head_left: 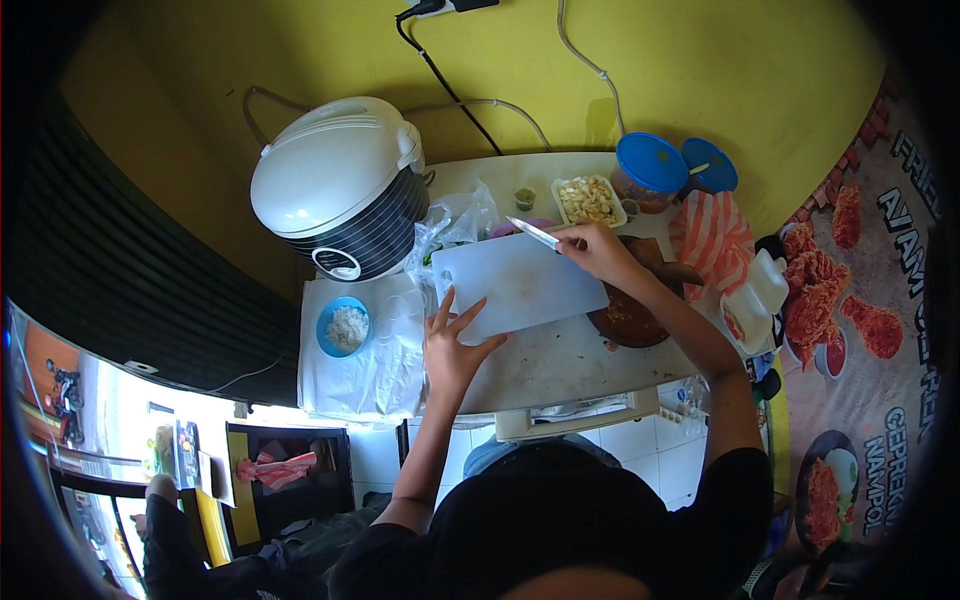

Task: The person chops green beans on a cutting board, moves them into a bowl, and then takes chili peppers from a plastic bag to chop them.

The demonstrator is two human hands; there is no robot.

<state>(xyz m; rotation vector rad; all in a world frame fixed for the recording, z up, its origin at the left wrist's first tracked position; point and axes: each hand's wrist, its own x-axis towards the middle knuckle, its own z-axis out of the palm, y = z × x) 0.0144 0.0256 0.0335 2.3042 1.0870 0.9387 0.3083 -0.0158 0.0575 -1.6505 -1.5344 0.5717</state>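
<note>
My right hand (597, 252) grips a small knife (534, 233), its blade pointing up and left above the far edge of a white cutting board (530, 285). My left hand (455, 345) has its fingers spread, with the fingertips at the board's near left edge. Part of a round brown wooden board or mortar (640, 318) shows under my right forearm, to the right of the cutting board. Beyond the knife stands a white tray of pale chopped pieces (587, 201). A clear plastic bag (455, 222) with something green lies at the board's far left corner.
A large rice cooker (335, 190) stands at the left, behind a blue bowl of rice (346, 328). Blue-lidded tubs (652, 163), striped paper (712, 240) and an open white foam box (755, 300) line the right side. Another person's leg (165, 530) shows at lower left.
</note>
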